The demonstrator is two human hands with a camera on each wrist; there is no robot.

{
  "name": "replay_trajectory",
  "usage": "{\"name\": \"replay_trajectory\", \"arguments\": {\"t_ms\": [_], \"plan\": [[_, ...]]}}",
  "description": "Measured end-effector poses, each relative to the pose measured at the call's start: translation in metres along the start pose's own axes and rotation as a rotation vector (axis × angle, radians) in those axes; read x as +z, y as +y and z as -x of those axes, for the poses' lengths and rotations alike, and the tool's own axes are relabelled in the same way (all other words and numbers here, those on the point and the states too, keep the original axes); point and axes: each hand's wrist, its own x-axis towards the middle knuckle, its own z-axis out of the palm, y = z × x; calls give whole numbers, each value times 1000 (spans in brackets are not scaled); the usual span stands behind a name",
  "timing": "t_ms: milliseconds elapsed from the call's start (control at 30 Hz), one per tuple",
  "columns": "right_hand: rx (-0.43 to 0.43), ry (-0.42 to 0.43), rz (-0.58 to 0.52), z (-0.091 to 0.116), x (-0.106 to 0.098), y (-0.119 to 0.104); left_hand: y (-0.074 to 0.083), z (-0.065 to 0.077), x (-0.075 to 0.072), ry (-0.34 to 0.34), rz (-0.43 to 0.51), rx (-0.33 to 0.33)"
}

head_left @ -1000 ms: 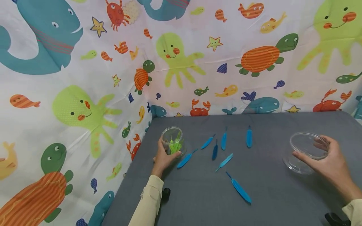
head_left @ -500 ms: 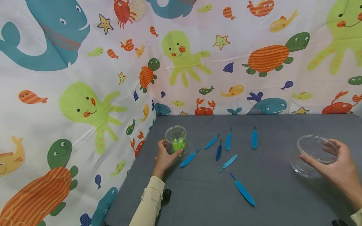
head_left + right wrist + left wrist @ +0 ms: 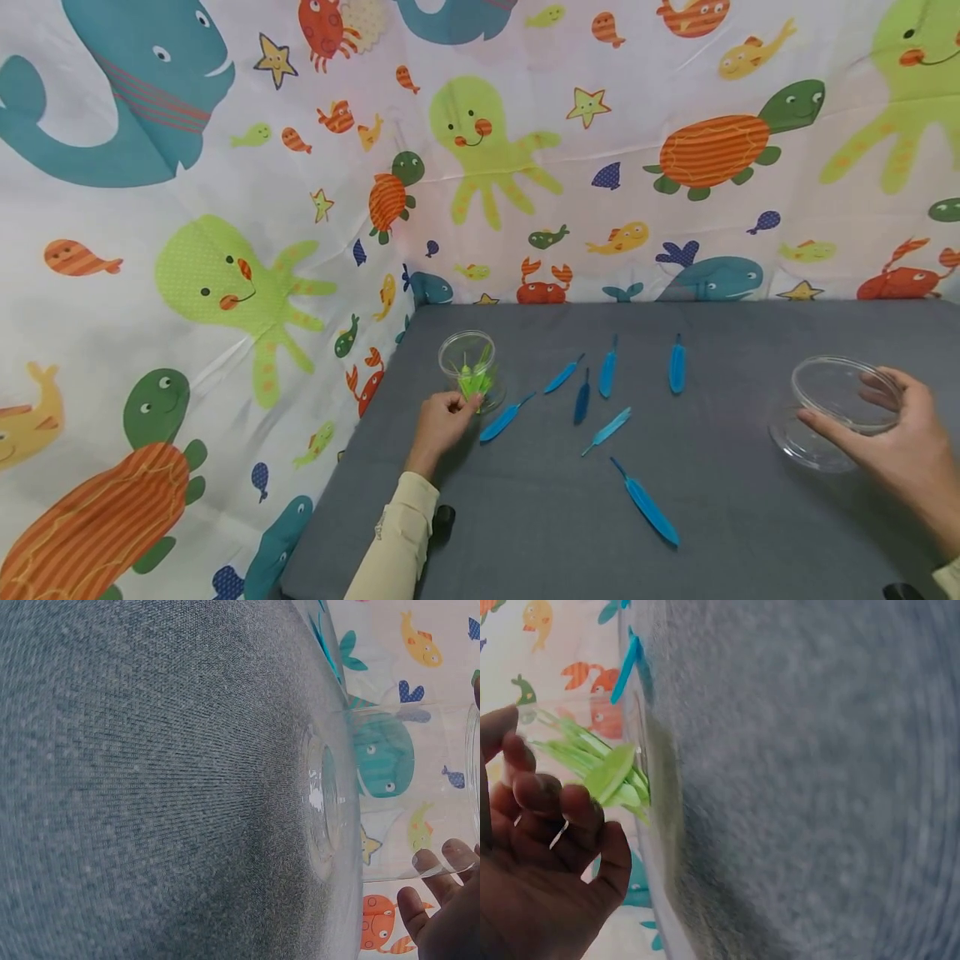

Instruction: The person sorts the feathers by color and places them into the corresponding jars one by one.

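Observation:
In the head view, a clear plastic cup [image 3: 450, 354] stands at the table's left, with several green feathers [image 3: 475, 382] inside it. My left hand [image 3: 442, 425] is close beside its near side, fingers loosely curled; the left wrist view shows the green feathers [image 3: 611, 769] beyond the fingertips [image 3: 581, 806]. Whether a fingertip still touches the cup is hard to see. At the right, my right hand [image 3: 892, 425] holds a second clear cup [image 3: 832, 387] near its rim, thumb and fingers round opposite sides. Only part of the right hand [image 3: 454, 915] shows in the right wrist view.
Several blue feathers lie scattered on the grey table [image 3: 540, 517] between the cups, one feather [image 3: 645, 504] nearest the front. A printed sea-animal cloth [image 3: 300, 150] hangs behind and to the left of the table.
The left hand has drawn slightly away from the cup of green feathers, its fingers curling in. The right hand keeps its hold on the other cup. The head view has shifted slightly.

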Motion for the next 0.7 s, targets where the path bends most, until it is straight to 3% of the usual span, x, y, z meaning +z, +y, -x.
{"name": "replay_trajectory", "arguments": {"t_ms": [167,400,700], "plan": [[-2,-2,-3,1,-6,1,11,0,6,-102,-4,64],[-3,2,6,3,-12,4,28,1,12,-220,-8,93],[-35,-33,-5,-1,-11,2,33,3,18,-221,27,115]]}}
